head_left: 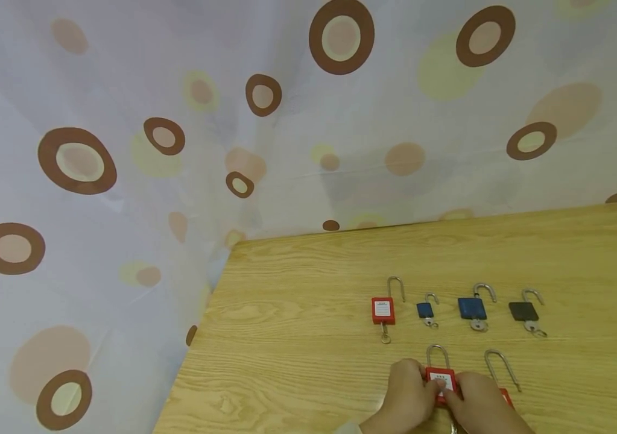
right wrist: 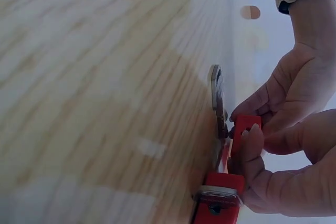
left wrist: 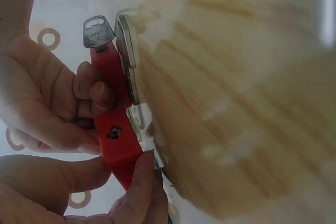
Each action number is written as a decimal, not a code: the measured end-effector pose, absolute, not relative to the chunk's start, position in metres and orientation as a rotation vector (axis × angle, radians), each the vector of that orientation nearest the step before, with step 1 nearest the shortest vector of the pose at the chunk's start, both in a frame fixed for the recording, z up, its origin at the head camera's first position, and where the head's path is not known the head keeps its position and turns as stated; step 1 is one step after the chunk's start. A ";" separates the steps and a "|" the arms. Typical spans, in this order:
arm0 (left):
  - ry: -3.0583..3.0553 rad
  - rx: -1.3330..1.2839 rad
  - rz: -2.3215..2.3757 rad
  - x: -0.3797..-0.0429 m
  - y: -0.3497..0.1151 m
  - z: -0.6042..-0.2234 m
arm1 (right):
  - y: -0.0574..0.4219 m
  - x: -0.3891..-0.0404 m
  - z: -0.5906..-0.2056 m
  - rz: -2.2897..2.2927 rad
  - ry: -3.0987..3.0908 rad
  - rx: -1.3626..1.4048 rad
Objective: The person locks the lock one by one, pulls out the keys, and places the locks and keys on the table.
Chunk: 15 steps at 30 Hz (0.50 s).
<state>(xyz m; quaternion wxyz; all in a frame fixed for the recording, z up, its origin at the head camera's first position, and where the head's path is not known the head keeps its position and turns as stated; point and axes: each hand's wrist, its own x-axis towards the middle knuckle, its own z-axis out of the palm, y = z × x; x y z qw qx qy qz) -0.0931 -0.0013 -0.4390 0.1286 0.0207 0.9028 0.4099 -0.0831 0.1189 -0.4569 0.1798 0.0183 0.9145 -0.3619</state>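
Both hands hold one red padlock (head_left: pixel 441 395) with a white label, low in the head view. My left hand (head_left: pixel 408 392) grips its left side and my right hand (head_left: pixel 476 398) its right side, with thumbs at the front. Its silver shackle (head_left: pixel 438 348) points away, both legs meeting the body. In the left wrist view its underside shows a bare keyhole (left wrist: pixel 114 132). A second red padlock (head_left: pixel 506 396), shackle raised, lies right of my right hand, which partly hides it. From that padlock a silver key (left wrist: pixel 98 32) sticks out.
Farther back, several padlocks with raised shackles lie in a row: a red one (head_left: pixel 383 310), a small blue one (head_left: pixel 424 310), a larger blue one (head_left: pixel 472 308) and a black one (head_left: pixel 523 311), all with keys. A patterned sheet (head_left: pixel 286 150) borders the wooden table (head_left: pixel 286 313).
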 end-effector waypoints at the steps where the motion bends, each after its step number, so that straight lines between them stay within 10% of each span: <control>1: 2.632 0.062 1.185 -0.093 -0.001 -0.439 | 0.119 -0.084 -0.457 -1.015 2.590 0.046; 15: 2.676 0.050 1.068 -0.097 0.005 -0.439 | 0.119 -0.086 -0.453 -0.961 2.614 0.006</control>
